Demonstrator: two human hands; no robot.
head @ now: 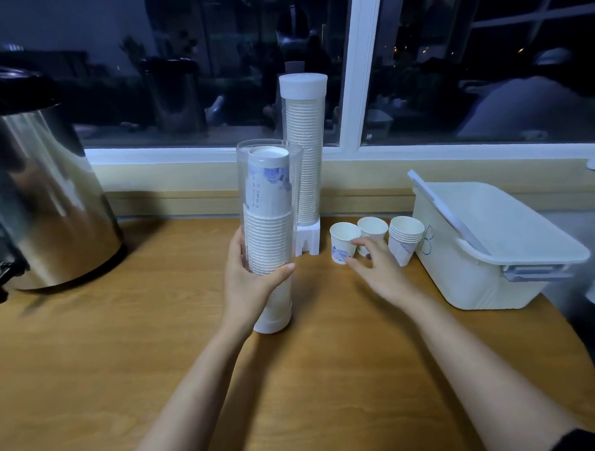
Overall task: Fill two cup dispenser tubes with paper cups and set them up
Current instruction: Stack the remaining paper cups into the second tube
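- My left hand (250, 277) grips the clear tube (269, 192) around its lower half, thumb in front and fingers behind.
- The tube stands roughly upright on the table (125, 349) with its top open, and the stack of paper cups inside reaches nearly to the rim (the topmost one shows a blue print).
- My right hand (378, 266) is loosely spread and holds nothing, with its thumb and forefinger tips at the side of a single cup (344, 242).
- Just behind that cup sit a second cup (373, 227) and a short stack of cups (404, 238).
- The other tube (305, 150), full and capped, stands on its white base by the window.
- A white lidded box (486, 252) sits to the right and a steel urn (42, 200) to the left.
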